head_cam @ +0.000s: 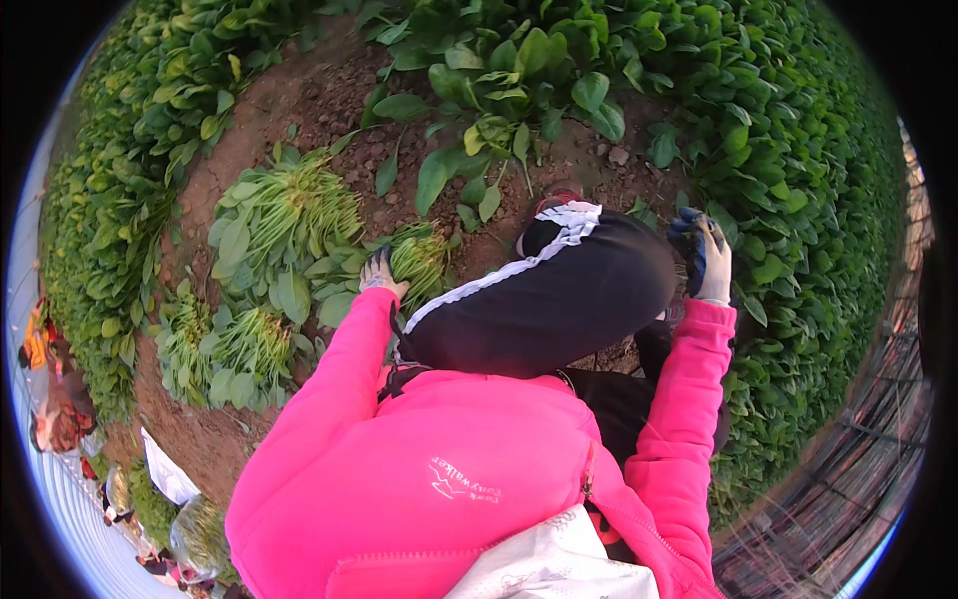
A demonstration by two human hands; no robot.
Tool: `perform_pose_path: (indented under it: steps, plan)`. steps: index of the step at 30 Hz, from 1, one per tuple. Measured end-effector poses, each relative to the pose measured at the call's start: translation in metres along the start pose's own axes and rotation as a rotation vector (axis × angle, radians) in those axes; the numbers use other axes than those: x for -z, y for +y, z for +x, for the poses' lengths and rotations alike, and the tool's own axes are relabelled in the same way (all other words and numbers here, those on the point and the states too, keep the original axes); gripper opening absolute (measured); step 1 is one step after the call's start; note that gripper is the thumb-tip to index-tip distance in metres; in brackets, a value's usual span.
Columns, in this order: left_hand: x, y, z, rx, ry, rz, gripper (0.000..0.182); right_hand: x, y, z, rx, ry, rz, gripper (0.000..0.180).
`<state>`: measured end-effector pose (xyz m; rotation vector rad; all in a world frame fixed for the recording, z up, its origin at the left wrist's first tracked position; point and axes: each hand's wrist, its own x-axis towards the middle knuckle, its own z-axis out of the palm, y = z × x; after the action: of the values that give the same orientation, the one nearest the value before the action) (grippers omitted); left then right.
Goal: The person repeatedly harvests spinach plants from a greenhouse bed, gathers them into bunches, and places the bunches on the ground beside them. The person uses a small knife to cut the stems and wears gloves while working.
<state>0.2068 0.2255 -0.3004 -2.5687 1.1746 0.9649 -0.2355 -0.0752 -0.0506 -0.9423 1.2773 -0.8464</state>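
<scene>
My left hand [383, 275], in a white glove with dark blue-coated fingers, rests on a bunch of cut leafy greens [419, 258] whose pale stems point right. Larger bunches of the same greens [299, 198] lie on the soil just beyond it, and smaller ones [254, 348] lie nearer on the left. My right hand [703, 247], gloved alike, is raised beside my bent knee at the edge of the standing greens [771, 247]. Its fingers are curled; whether they hold anything is hidden.
Dense rows of leafy plants [509, 67] stand ahead and on both sides. Bare brown soil [217, 165] runs between them. At the lower left are a white sheet [168, 472], a clear plastic bag of greens [200, 533] and other people [60, 389]. My shoe [542, 228] stands on the soil.
</scene>
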Motion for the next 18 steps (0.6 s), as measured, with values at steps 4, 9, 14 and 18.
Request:
perform_pose_path:
  steps: [4,9,14,18]
  plan:
    - [0.003,-0.009,0.022,0.073,-0.101,0.020,0.107,0.040,0.055,0.016,-0.125,0.067,0.061,0.024]
    - [0.017,-0.060,0.032,-0.076,-0.177,0.012,0.119,0.073,0.177,0.068,-0.314,0.176,0.096,0.017]
    - [0.161,0.027,0.011,-0.209,-0.307,0.162,0.089,0.098,0.294,0.093,-0.365,0.396,-0.721,0.037]
    - [0.236,0.162,-0.007,-0.427,-0.230,-0.355,0.043,0.065,0.278,0.091,-0.566,0.354,-1.017,0.059]
